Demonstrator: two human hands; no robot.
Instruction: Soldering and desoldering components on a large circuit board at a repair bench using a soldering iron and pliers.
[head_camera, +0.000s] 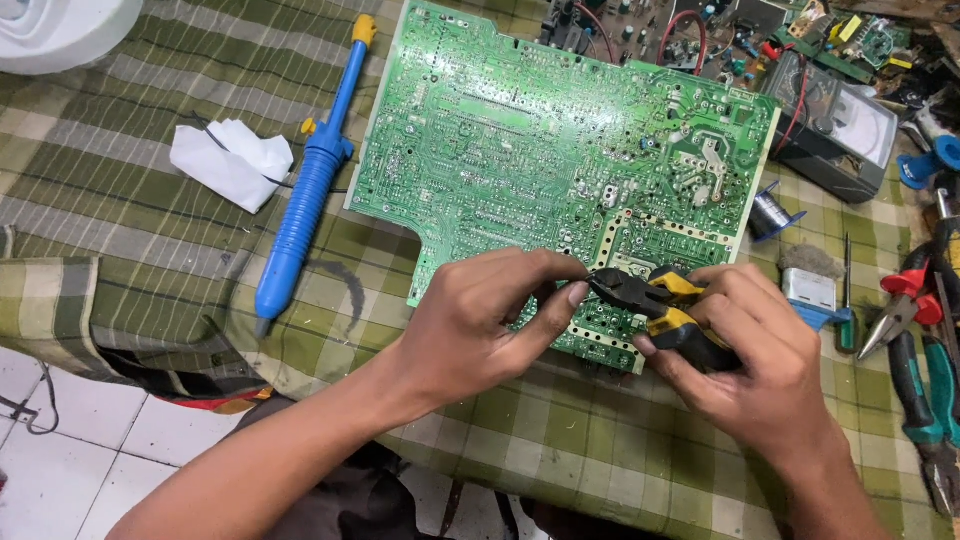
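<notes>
The cutters (655, 300), black-jawed with yellow and black handles, lie across the near edge of the green circuit board (560, 150), their long axis running roughly sideways, jaws pointing toward the left hand and handles buried in the right. The right hand (745, 355) is clenched around those handles, thumb along the underside, so it is the hand that has the tool; how far the jaws stand apart cannot be told. The left hand (480, 325) sits just beside the jaw tips, its fingers curled in a pinch with the thumb touching or nearly touching the tip; whether it pinches some small part there is hidden. Both hands rest over the board's near edge, on a green checked cloth (150, 200). Beyond the left hand, well off to its outer side, a blue solder sucker (305, 190) lies lengthwise with a crumpled white tissue (230, 160) past it. Outside the right hand lie red-handled pliers (905, 305), more green-handled tools (935, 400), a small solder spool (770, 215), and farther up a meter (840, 125).
</notes>
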